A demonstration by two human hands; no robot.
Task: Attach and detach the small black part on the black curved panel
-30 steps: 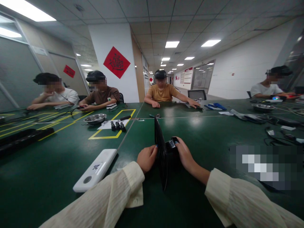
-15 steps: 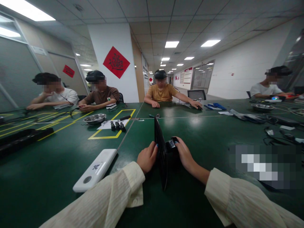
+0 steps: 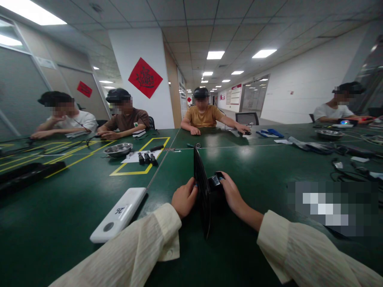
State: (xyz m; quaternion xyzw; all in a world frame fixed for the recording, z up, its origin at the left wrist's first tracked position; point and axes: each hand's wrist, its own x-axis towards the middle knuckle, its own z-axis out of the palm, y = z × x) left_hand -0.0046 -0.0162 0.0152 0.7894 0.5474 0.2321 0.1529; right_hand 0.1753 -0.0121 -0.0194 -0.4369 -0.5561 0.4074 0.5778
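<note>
Black and thin, a flat panel (image 3: 201,191) stands on its edge on the green table (image 3: 74,207), directly in front of the person. Its long axis runs straight away from them and its faces look left and right. The left hand (image 3: 184,198) presses its curled, closed fingers against the left face. The right hand (image 3: 233,195) wraps its fingers around a small black block (image 3: 216,184) that sits against the right face. Just left of the near sleeve lies a white slab (image 3: 119,214), angled toward the panel. Farther out, a yellow taped rectangle (image 3: 140,172) frames three small black pieces (image 3: 146,158), with a metal bowl (image 3: 118,149) beside them. A small tool (image 3: 194,145) lies just beyond the panel's far end. Across the table sits a person in a mustard shirt (image 3: 203,116).
</note>
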